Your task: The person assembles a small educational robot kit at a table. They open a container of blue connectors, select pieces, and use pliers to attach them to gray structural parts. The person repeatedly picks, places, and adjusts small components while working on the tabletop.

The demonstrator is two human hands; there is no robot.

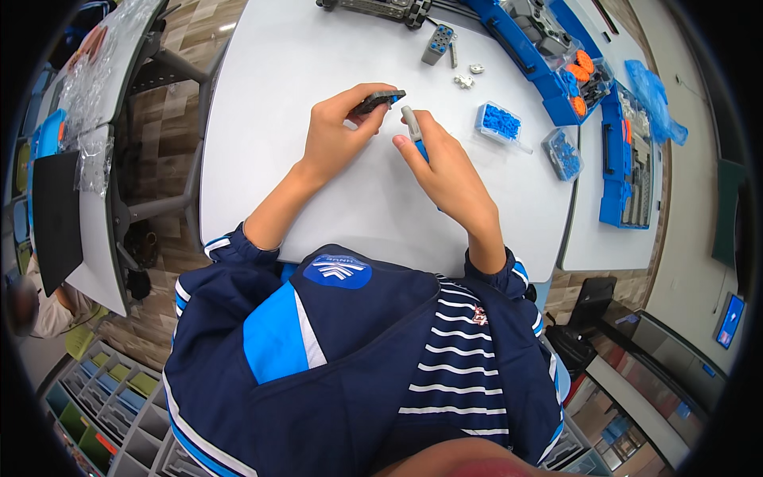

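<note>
Above the white table [262, 119], my left hand [330, 135] pinches a dark grey building piece [377, 101] between thumb and fingers. A bit of blue shows at its right end. Close by on the right, my right hand [451, 171] is wrapped round a hand tool with a light grey curved tip [411, 122] and a blue handle [421, 149]. The tip is beside the dark piece; whether they touch I cannot tell. My fingers hide part of both things.
To the right stand a clear box [480, 119] of small blue pins and another clear container [576, 171] with blue parts. Beyond lie a grey block with blue spots [437, 45] and small white pieces [463, 81]. Blue cases [610, 191] of parts line the right side.
</note>
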